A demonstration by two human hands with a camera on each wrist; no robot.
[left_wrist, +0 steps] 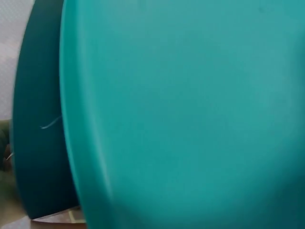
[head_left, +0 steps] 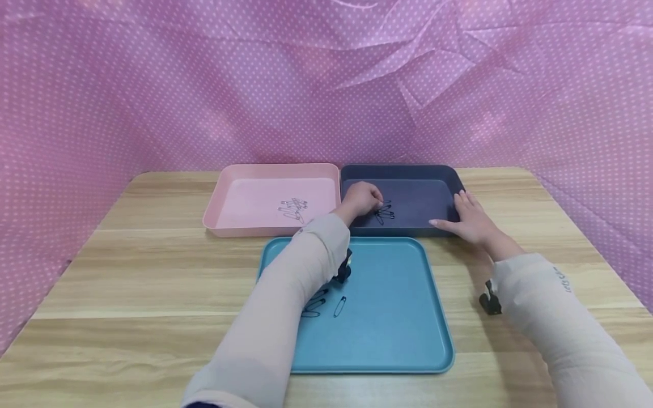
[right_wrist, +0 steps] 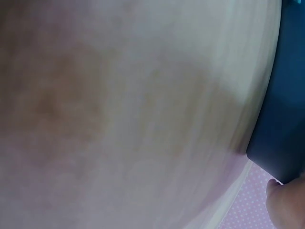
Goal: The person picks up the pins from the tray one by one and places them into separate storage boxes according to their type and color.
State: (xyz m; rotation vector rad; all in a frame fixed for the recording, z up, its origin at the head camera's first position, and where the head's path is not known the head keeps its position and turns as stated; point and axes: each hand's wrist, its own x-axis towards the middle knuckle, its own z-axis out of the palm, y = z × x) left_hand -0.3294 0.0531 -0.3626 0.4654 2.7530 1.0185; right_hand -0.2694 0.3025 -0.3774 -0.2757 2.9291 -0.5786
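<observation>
My left hand (head_left: 363, 198) reaches across the teal tray (head_left: 398, 340) into the dark navy tray (head_left: 408, 171). Its fingers are curled, and their tips sit at a small pile of black safety pins (head_left: 384, 213); a pin between them cannot be made out. My right hand (head_left: 466, 218) rests with straight fingers on the navy tray's right front corner. A few dark safety pins (head_left: 326, 306) lie on the teal tray beside my left forearm. In the left wrist view only the blurred teal tray (left_wrist: 190, 95) shows. In the right wrist view the navy tray's corner (right_wrist: 281, 119) appears with a fingertip (right_wrist: 286, 205) below it.
A pink tray (head_left: 275, 170) with silver safety pins (head_left: 293, 208) stands left of the navy tray, touching it. All three trays sit on a wooden table (head_left: 127, 283). A pink dotted cloth (head_left: 326, 79) hangs behind and at both sides.
</observation>
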